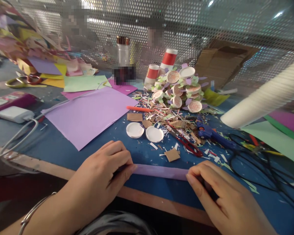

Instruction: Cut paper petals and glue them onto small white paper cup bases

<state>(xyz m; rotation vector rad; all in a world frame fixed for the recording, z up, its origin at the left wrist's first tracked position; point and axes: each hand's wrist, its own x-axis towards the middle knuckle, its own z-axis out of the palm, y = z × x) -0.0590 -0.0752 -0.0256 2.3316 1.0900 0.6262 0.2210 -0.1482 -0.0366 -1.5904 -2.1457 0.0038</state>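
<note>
"Blue bench [147,155], littered with scraps [168,115], perforated metal [186,44] behind?"
"Partly pixelated."
"Purple strip [161,171]?"
"Near the front edge [161,201], clamped in fingers [124,174] of left hand [104,173] and right hand [218,189], ends hidden."

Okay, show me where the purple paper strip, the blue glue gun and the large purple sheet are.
Purple paper strip [161,172], head view: its middle, between the hands.
Blue glue gun [213,135], head view: its body.
Large purple sheet [90,114], head view: its flat upper face.
</note>
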